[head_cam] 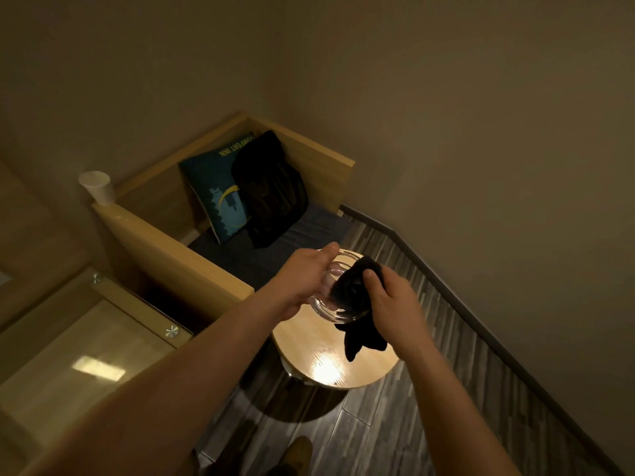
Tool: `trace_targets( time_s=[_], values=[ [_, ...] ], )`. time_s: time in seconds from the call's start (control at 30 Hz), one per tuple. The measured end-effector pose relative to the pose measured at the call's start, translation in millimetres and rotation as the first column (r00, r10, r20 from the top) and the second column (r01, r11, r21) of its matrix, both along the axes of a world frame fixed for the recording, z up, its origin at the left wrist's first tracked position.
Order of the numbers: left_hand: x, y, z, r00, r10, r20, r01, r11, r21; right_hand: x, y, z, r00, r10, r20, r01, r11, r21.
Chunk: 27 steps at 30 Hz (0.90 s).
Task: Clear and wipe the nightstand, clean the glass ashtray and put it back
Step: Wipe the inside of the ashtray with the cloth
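I hold the round glass ashtray (338, 312) up over the small round wooden nightstand (319, 352). My left hand (305, 274) grips the ashtray's left rim, thumb over the top edge. With my right hand (395, 300) I hold a black cloth (354, 290) pressed into the ashtray's bowl. The loose end of the cloth hangs down below the ashtray over the tabletop. A bright lamp reflection shows on the tabletop.
A wooden bench seat (192, 255) with a dark cushion stands behind the nightstand, with a blue pillow (216, 197) and a black garment (271, 190) on it. A white paper cup (98, 187) stands on the bench arm. A glass-topped desk (86, 345) is at left. Dark plank floor.
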<state>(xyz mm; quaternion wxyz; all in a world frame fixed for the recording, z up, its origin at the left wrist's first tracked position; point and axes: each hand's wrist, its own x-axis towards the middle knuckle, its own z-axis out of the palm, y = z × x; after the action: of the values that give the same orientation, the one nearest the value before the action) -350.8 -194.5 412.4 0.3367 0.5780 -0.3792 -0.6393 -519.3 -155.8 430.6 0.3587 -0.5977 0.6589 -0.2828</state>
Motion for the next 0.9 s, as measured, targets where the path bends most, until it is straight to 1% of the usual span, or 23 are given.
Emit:
trace_targets(
  time_s=[0.07,0.13,0.17,0.23,0.27,0.33,0.43,0.5,0.53,0.6,0.7,0.73,0.77,0.8,0.87,0.9],
  values=[
    [-6,2,-7,0.988,0.149,-0.044,-0.146,0.987,0.065,8,7,-9,0.997,-0.082,-0.001,0.082,0.997,-0.011],
    [-9,4,-14,0.944,0.307,-0.119,-0.288,0.945,0.156,14,15,-16,0.995,-0.089,-0.036,0.088,0.996,-0.034],
    [-8,5,-17,0.914,0.367,-0.171,-0.333,0.922,0.198,15,18,-17,0.995,-0.076,-0.066,0.073,0.996,-0.057],
    [-5,9,-21,0.842,0.439,-0.315,-0.365,0.892,0.268,14,20,-16,0.992,-0.051,-0.114,0.041,0.995,-0.089],
    [-3,12,-23,0.813,0.448,-0.373,-0.361,0.889,0.281,13,20,-12,0.991,-0.052,-0.125,0.040,0.995,-0.096],
    [2,15,-23,0.789,0.425,-0.443,-0.339,0.903,0.263,9,18,-1,0.991,-0.091,-0.102,0.077,0.988,-0.135],
    [4,20,-20,0.792,0.380,-0.478,-0.317,0.925,0.210,7,15,20,0.985,-0.174,-0.004,0.166,0.947,-0.275],
    [0,23,-16,0.811,0.350,-0.470,-0.304,0.937,0.173,12,10,31,0.986,-0.168,-0.009,0.155,0.925,-0.347],
    [-2,24,-15,0.825,0.335,-0.456,-0.298,0.942,0.153,17,8,34,0.989,-0.146,-0.037,0.124,0.926,-0.357],
    [-6,26,-11,0.851,0.313,-0.422,-0.294,0.949,0.112,28,6,35,0.992,-0.056,-0.109,0.019,0.948,-0.317],
    [-7,26,-6,0.874,0.319,-0.367,-0.317,0.946,0.066,38,10,28,0.959,0.202,-0.198,-0.240,0.951,-0.194],
    [-6,25,-6,0.873,0.330,-0.359,-0.331,0.942,0.061,39,12,24,0.933,0.284,-0.221,-0.318,0.938,-0.137],
    [-5,25,-6,0.870,0.339,-0.358,-0.340,0.938,0.060,37,13,20,0.897,0.341,-0.280,-0.379,0.920,-0.093],
    [-3,24,-5,0.869,0.340,-0.361,-0.342,0.938,0.060,35,12,17,0.847,0.371,-0.382,-0.428,0.901,-0.074],
    [1,25,-5,0.859,0.344,-0.378,-0.343,0.937,0.074,30,9,12,0.728,0.370,-0.577,-0.492,0.868,-0.065],
    [3,26,-5,0.854,0.351,-0.384,-0.347,0.934,0.082,29,8,12,0.694,0.365,-0.620,-0.504,0.862,-0.057]
  ],
)
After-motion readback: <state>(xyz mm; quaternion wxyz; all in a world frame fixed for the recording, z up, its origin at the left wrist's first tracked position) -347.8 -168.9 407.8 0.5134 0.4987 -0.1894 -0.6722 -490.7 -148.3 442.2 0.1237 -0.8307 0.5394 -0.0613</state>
